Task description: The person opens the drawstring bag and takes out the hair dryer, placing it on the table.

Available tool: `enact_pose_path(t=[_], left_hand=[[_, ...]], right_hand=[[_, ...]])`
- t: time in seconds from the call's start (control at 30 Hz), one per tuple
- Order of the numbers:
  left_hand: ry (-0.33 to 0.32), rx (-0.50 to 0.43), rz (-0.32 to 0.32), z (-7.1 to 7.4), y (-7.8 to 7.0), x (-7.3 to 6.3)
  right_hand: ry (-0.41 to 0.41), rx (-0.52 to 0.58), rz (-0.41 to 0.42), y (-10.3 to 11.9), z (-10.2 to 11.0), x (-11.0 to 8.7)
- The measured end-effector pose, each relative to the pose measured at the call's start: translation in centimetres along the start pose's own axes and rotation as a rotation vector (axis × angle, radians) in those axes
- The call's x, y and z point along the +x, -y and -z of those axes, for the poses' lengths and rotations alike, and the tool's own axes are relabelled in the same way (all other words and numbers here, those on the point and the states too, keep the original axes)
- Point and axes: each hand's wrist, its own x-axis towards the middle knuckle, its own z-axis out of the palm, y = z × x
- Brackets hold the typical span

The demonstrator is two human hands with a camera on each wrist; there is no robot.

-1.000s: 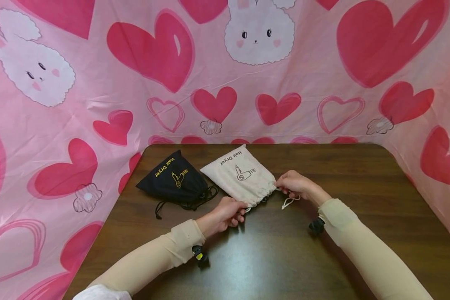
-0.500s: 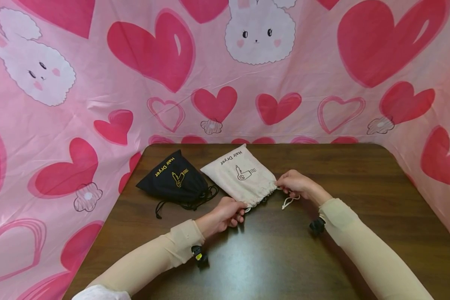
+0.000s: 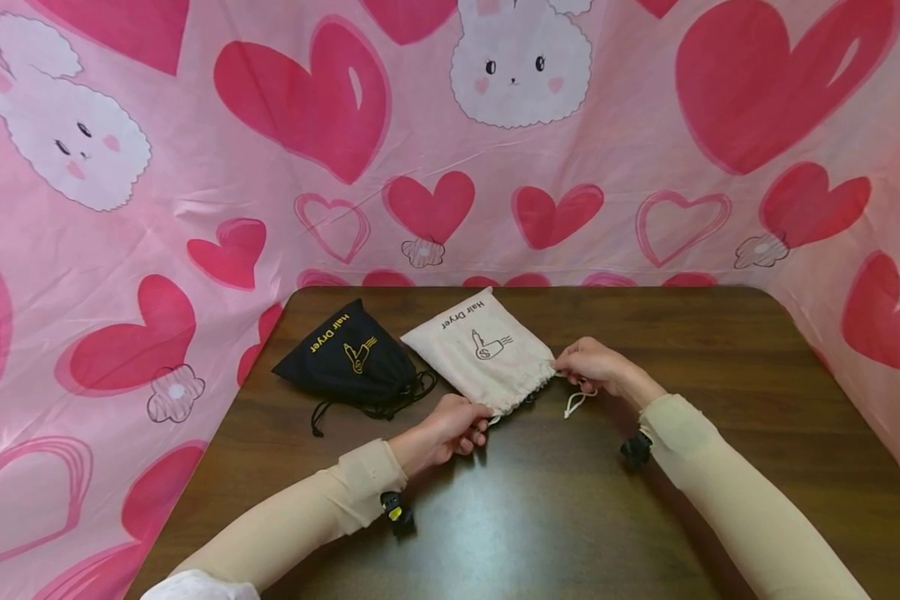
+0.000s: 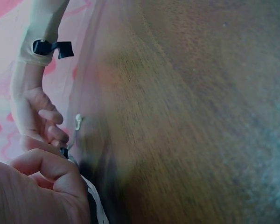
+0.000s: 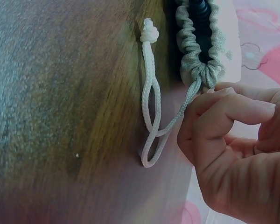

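Observation:
A white drawstring pouch (image 3: 487,346) printed "Hair Dryer" lies on the table, its gathered mouth toward me. My left hand (image 3: 450,427) pinches the near-left corner of that mouth. At the opposite corner, my right hand (image 3: 598,367) pinches the gathered edge between thumb and fingers. A knotted white cord (image 5: 148,88) hangs in a loop from this corner, beside the right hand. Between the ruffled edges in the right wrist view, the mouth gapes a little and a black ribbed piece (image 5: 200,10) shows inside. The rest of the contents is hidden.
A black drawstring pouch (image 3: 352,358) with yellow "Hair Dryer" print lies left of the white one, its black cords (image 3: 321,417) trailing on the wood. The brown table (image 3: 555,517) backs onto a pink heart-patterned cloth (image 3: 622,150).
Both hands have drawn very slightly apart, stretching the white pouch's mouth a touch wider. The black pouch has stayed put.

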Motion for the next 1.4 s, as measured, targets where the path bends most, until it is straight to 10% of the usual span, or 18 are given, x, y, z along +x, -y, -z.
enact_pose_path(t=[1.4], left_hand=[[0.019, -0.016, 0.040, 0.50, 0.55, -0.51]], right_hand=[[0.025, -0.043, -0.031, -0.12, 0.41, -0.14]])
